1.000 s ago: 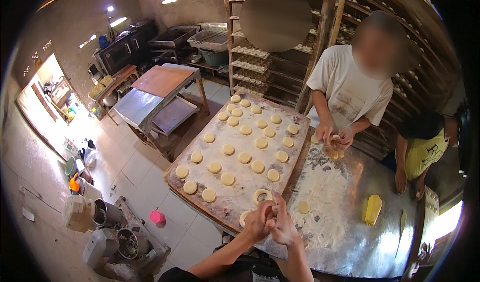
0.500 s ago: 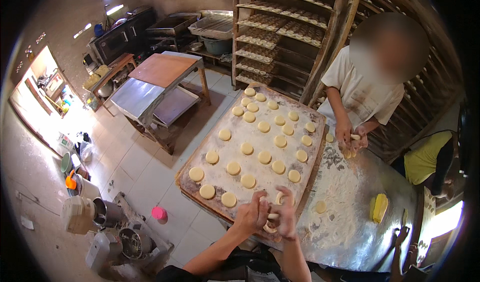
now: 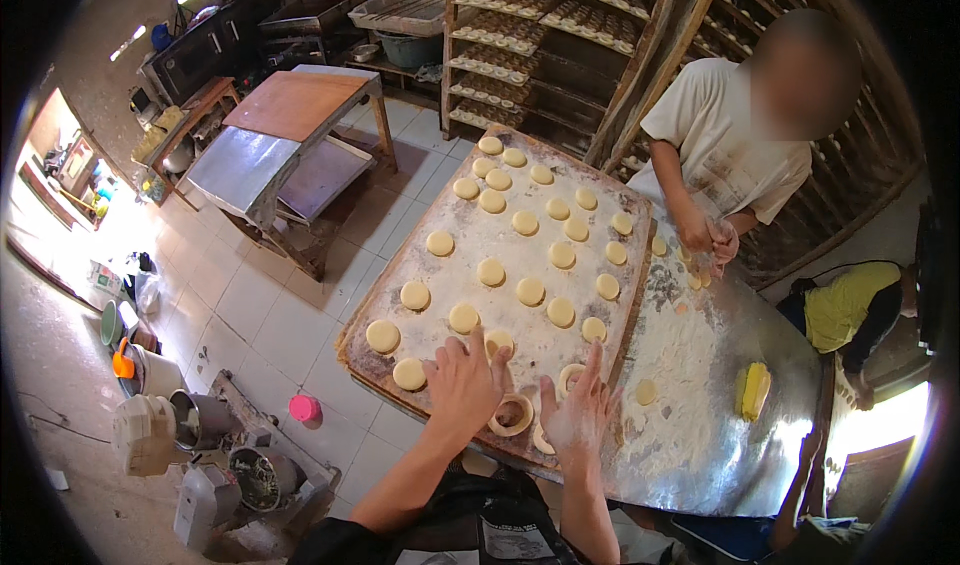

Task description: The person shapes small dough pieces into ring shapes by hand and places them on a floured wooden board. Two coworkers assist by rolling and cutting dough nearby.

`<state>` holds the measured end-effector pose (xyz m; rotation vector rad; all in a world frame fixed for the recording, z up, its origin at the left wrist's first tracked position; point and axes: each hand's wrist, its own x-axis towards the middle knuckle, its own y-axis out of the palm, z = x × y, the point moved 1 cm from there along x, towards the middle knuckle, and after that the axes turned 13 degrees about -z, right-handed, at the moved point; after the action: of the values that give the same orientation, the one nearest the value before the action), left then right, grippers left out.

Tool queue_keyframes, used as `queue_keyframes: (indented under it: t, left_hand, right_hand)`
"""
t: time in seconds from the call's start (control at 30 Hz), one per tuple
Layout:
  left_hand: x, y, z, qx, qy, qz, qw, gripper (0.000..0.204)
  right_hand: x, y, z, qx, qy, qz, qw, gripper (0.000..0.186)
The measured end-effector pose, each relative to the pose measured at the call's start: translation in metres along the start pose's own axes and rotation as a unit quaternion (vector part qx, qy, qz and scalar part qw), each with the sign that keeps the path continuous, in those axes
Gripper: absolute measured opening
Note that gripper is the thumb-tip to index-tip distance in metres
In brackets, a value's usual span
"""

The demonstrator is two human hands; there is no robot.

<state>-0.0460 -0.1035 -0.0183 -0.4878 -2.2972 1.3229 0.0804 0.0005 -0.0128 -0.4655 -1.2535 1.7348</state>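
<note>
On a floured wooden board (image 3: 400, 225), pale flat dough rounds (image 3: 464, 317) lie spread out, several of them. My left hand (image 3: 466, 383) is open above the near edge, fingers stretched toward the rounds and hiding part of one. Just right of it lies a dough ring (image 3: 512, 415) with a dark hollow centre. My right hand (image 3: 583, 415) is open, floury, its fingers spread beside a second dough ring (image 3: 571, 377). A further piece of dough (image 3: 543, 439) sits by that wrist, partly covered. I see nothing held in either hand.
Right of the board is a floured metal table (image 3: 690, 465) with a yellow packet (image 3: 755, 392). Across it a person in a white shirt (image 3: 725, 145) handles dough; another person in yellow-green (image 3: 860, 307) bends farther right. Loaded racks (image 3: 545, 35) stand behind; mixers (image 3: 265, 480) are on the left.
My hands were together, fingers closed around a piece of dough; now they are apart and open. A dough ring shows on the board between them. The whole view has shifted slightly.
</note>
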Motion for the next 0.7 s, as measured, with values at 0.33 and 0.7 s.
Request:
queue_keyframes:
  t: [0.33,0.7]
  left_hand:
    - [-0.034,0.004,0.014,-0.050,0.084,0.057,0.994,0.065]
    - [-0.026,-0.011,0.041,-0.085,0.035,0.054,0.994,0.025]
  right_hand:
    - [-0.020,0.016,0.009,-0.064,-0.150,0.031,0.986,0.090]
    - [0.063,0.073,0.040,0.059,-0.243,0.175,0.952,0.040]
